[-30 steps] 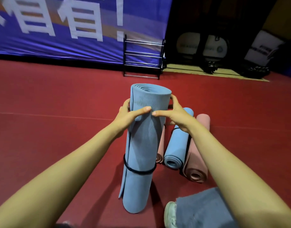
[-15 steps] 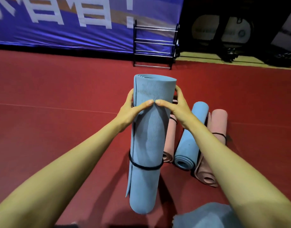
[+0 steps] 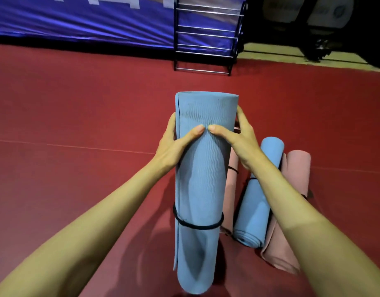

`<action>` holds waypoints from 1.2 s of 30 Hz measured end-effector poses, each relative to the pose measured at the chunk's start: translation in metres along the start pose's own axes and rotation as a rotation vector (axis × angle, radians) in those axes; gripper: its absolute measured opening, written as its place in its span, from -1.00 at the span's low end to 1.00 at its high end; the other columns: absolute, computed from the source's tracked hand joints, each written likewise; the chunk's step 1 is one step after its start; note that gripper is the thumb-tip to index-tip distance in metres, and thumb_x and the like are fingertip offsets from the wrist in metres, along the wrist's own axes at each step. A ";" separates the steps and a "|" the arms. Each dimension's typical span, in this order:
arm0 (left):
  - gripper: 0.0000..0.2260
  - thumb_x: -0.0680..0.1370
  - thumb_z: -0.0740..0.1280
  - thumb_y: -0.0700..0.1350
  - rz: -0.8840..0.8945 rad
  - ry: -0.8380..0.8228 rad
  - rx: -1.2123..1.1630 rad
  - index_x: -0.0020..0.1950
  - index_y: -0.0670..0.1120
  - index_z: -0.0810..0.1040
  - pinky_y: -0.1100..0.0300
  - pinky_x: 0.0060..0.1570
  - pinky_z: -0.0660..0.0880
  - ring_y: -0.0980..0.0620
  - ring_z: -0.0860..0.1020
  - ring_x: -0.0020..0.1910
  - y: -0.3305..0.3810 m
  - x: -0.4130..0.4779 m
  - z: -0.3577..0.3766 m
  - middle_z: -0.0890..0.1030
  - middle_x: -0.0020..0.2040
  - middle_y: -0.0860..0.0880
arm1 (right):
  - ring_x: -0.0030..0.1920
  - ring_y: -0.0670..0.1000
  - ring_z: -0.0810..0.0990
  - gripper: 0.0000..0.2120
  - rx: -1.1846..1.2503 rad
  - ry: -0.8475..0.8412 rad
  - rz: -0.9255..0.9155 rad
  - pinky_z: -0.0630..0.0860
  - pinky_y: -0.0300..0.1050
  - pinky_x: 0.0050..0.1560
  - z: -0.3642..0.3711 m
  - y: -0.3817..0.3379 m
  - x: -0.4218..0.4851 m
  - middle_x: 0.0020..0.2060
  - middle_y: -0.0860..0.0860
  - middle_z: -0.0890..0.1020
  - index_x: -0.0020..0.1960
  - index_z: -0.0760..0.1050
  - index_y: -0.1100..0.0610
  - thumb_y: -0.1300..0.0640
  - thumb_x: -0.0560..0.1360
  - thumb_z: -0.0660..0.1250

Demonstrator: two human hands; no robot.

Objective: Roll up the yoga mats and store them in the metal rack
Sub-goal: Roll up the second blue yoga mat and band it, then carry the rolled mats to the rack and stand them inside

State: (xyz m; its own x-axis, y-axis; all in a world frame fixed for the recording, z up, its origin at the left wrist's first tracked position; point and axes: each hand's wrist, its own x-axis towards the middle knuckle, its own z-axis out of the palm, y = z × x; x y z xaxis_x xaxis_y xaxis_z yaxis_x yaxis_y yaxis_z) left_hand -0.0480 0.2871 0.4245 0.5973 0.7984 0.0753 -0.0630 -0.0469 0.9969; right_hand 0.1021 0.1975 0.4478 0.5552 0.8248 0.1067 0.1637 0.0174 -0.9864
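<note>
A rolled blue yoga mat (image 3: 203, 189) stands upright in front of me, bound near its lower part by a black elastic band (image 3: 197, 226). My left hand (image 3: 176, 144) grips its upper left side and my right hand (image 3: 238, 140) grips the upper right side, thumbs nearly touching on the front. On the floor to the right lie a second blue rolled mat (image 3: 257, 202) and two pink rolled mats (image 3: 289, 211) (image 3: 232, 189). The black metal rack (image 3: 206, 37) with silver rungs stands at the far wall, with no mats on it.
Red sports flooring (image 3: 77, 125) spreads all around. A blue banner (image 3: 77, 20) hangs behind the rack. Dark equipment (image 3: 317, 48) sits at the back right on a yellowish strip of floor.
The upright blue mat, still held by both hands, has risen and come nearer the rack. The view has moved forward, so the rack looks closer and the floor mats lie further back right.
</note>
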 end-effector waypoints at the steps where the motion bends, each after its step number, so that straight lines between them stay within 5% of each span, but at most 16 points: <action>1: -0.53 0.35 0.47 0.18 -0.011 -0.014 -0.019 0.21 0.22 0.43 0.06 0.19 0.49 0.15 0.57 0.15 0.019 0.007 -0.001 0.61 0.14 0.17 | -0.01 -0.27 0.57 -0.30 -0.002 -0.004 0.009 0.47 -0.42 -0.13 -0.002 -0.018 0.009 0.11 -0.13 0.57 0.31 0.35 -0.13 0.00 0.22 0.51; 10: -0.44 0.47 0.43 -0.05 -0.023 -0.110 0.039 0.42 0.02 0.31 0.29 0.05 0.50 0.20 0.55 0.17 0.238 0.077 0.016 0.55 0.24 0.11 | 0.23 -0.08 0.50 -0.09 0.009 -0.024 0.057 0.57 -0.11 0.08 -0.058 -0.215 0.090 0.29 -0.09 0.47 0.41 0.27 -0.13 0.02 0.16 0.63; 17: -0.40 0.30 0.56 0.05 -0.035 -0.082 0.162 0.29 0.17 0.44 0.26 0.00 0.52 0.28 0.53 0.12 0.377 0.143 0.029 0.54 0.21 0.15 | 0.19 -0.02 0.51 -0.11 -0.013 -0.190 0.103 0.57 -0.17 -0.13 -0.111 -0.349 0.165 0.27 0.02 0.43 0.37 0.22 -0.11 0.12 0.18 0.61; 22: -0.25 0.16 0.66 -0.05 0.049 0.067 0.323 0.28 -0.04 0.42 0.44 0.03 0.43 0.28 0.47 0.11 0.407 0.206 0.021 0.48 0.21 0.06 | 0.32 -0.06 0.36 -0.06 -0.254 -0.229 -0.006 0.43 -0.03 0.26 -0.117 -0.389 0.237 0.34 -0.06 0.38 0.38 0.24 -0.03 0.14 0.12 0.65; 26: -0.12 0.12 0.68 -0.10 0.100 0.040 0.332 0.30 0.05 0.26 0.44 0.04 0.42 0.23 0.47 0.13 0.403 0.270 0.001 0.48 0.22 0.08 | 0.34 -0.03 0.25 -0.03 -0.498 -0.191 -0.080 0.23 -0.16 0.29 -0.101 -0.398 0.302 0.34 0.00 0.27 0.39 0.21 0.06 0.13 0.12 0.65; 32: -0.10 0.13 0.67 -0.02 0.208 -0.017 0.440 0.39 0.08 0.33 0.25 0.27 0.32 0.03 0.37 0.23 0.414 0.399 -0.038 0.34 0.21 0.00 | 0.30 -0.10 0.35 -0.13 -0.335 -0.102 -0.043 0.30 -0.17 0.30 -0.070 -0.403 0.407 0.27 -0.06 0.41 0.25 0.24 -0.01 0.19 0.10 0.66; 36: -0.16 0.17 0.66 -0.09 0.183 -0.079 0.370 0.38 0.06 0.39 0.55 0.03 0.35 0.16 0.45 0.12 0.438 0.488 -0.061 0.41 0.21 -0.03 | 0.30 -0.08 0.37 -0.09 -0.270 -0.016 -0.033 0.37 -0.11 0.32 -0.053 -0.410 0.480 0.27 -0.04 0.43 0.28 0.26 -0.01 0.14 0.06 0.67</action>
State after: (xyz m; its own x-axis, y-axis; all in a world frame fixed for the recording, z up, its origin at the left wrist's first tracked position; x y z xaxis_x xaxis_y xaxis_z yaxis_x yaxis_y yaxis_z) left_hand 0.1671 0.6923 0.8969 0.6637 0.7089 0.2387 0.1090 -0.4073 0.9068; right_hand 0.3447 0.5564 0.9104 0.5334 0.8351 0.1344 0.3946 -0.1052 -0.9128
